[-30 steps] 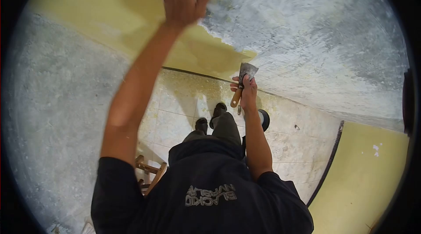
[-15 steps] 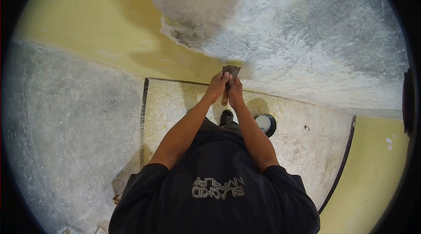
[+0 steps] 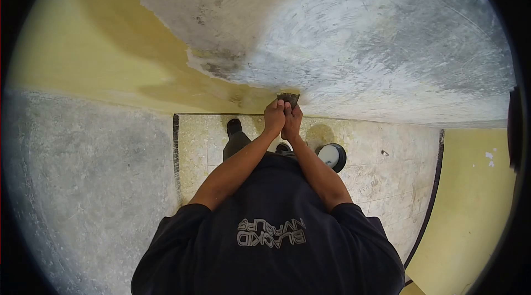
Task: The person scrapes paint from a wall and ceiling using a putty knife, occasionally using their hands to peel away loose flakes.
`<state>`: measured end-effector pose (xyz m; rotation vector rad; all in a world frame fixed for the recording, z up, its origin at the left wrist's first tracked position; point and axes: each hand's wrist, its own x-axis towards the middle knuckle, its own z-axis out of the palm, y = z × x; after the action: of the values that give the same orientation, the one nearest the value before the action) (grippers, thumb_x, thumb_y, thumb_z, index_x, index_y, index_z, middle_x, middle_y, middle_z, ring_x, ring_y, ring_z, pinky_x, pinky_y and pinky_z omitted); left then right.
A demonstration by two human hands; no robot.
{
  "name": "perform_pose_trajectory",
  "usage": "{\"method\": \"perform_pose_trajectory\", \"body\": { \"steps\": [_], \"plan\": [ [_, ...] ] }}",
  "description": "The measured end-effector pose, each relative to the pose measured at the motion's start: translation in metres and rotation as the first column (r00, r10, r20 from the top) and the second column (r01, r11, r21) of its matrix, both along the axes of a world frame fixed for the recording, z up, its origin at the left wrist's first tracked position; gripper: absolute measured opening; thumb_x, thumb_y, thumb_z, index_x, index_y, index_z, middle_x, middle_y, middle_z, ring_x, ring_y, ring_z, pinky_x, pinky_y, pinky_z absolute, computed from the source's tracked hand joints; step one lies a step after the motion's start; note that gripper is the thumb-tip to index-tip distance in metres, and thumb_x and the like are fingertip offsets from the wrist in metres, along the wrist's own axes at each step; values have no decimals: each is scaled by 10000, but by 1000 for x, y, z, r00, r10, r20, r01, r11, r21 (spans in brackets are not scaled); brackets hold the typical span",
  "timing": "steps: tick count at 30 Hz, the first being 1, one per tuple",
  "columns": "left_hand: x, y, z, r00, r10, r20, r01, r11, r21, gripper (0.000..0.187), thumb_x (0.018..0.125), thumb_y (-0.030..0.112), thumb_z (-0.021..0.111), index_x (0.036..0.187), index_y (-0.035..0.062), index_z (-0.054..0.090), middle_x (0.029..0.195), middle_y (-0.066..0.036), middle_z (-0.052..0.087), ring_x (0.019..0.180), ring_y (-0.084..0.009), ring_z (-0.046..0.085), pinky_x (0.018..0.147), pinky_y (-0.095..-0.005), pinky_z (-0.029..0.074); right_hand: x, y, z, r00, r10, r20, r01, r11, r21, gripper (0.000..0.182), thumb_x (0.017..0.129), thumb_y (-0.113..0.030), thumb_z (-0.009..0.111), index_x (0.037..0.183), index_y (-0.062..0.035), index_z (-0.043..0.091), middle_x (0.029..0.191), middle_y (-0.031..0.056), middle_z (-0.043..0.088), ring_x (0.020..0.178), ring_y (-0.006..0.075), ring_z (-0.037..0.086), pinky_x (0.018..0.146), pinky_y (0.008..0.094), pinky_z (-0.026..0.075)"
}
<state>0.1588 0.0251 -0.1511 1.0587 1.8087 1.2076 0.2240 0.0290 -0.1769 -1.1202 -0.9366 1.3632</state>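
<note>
Both my hands grip a scraper (image 3: pixel 288 97) with a dark, wide metal blade. Its front edge meets the wall just above the floor line, beside the border of yellow paint (image 3: pixel 243 96). My left hand (image 3: pixel 274 118) closes round it from the left, thumb near the blade. Against it, my right hand (image 3: pixel 292 122) is wrapped round the scraper from the right. The handle is hidden behind my fingers. Above the blade spreads a scraped grey-white wall surface (image 3: pixel 354 51).
A dark bucket (image 3: pixel 341 158) with whitish contents stands on the tiled floor (image 3: pixel 376 184), right of my forearms. A small scrap (image 3: pixel 384 153) lies farther right. My left shoe (image 3: pixel 234 127) is near the wall. A grey wall (image 3: pixel 99 151) rises at left, a yellow one (image 3: pixel 464 195) at right.
My view has shifted, so more of the wall shows. My left foot and leg now appear at the left. The scraper's handle, visible before, is now hidden.
</note>
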Motion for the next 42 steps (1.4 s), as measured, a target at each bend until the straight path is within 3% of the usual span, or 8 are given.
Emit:
{"method": "perform_pose_trajectory", "body": {
  "steps": [7,13,15,25,31,37,39,42],
  "plan": [
    [4,1,5,997,80,-25,-80,996,-36,296,875,238,470,762,-28,535,749,-246,574,749,-428,558,679,-455,433,-2,1,1,983,31,-184,-40,998,-44,286,933,-283,515,910,-7,587,783,41,608,708,108,511,636,279,437],
    [2,3,-7,994,56,90,-53,998,-32,253,892,180,470,787,-30,563,717,-189,592,662,-295,563,652,-388,437,1,5,-7,989,-6,149,3,1000,20,238,924,-238,537,848,-16,577,744,3,586,670,88,477,588,267,416],
    [4,1,-6,991,101,88,-96,993,-65,254,899,173,467,783,-33,562,701,-171,585,643,-247,542,640,-366,434,-2,1,15,995,4,-99,-6,1000,-19,228,918,-219,544,826,-13,576,715,-12,568,657,76,463,575,264,411],
    [5,3,11,947,109,303,-79,991,-109,255,886,190,487,782,-30,562,768,-225,604,726,-377,585,668,-414,442,2,5,17,986,-23,166,21,1000,12,246,916,-227,547,807,-7,567,682,-5,552,646,76,447,564,265,405],
    [1,-2,23,995,59,-76,-64,996,-66,240,892,170,487,798,-32,573,734,-201,603,673,-318,579,650,-388,444,0,1,9,996,38,-78,-38,999,-3,285,905,-253,558,813,16,574,653,23,568,612,94,470,556,286,421],
    [3,3,26,980,79,182,-67,995,-74,242,879,168,479,777,-33,567,743,-222,595,718,-378,583,666,-419,445,-1,7,23,991,-43,125,36,998,54,274,911,-239,552,762,-9,559,649,-7,543,612,64,438,528,261,390],
    [7,0,45,988,152,-25,-153,988,-35,255,893,185,510,751,-21,559,636,-121,533,607,-182,484,610,-341,421,-8,4,18,983,0,-183,0,1000,-4,280,904,-238,559,751,-3,552,636,2,550,602,63,438,516,258,383],
    [3,-1,45,992,112,-52,-112,994,-8,264,897,183,510,733,-23,536,607,-100,485,589,-155,432,581,-331,402,-12,3,17,990,-55,-133,55,998,-3,294,891,-240,573,741,10,538,607,18,543,587,68,433,504,271,384]
  ]
}}
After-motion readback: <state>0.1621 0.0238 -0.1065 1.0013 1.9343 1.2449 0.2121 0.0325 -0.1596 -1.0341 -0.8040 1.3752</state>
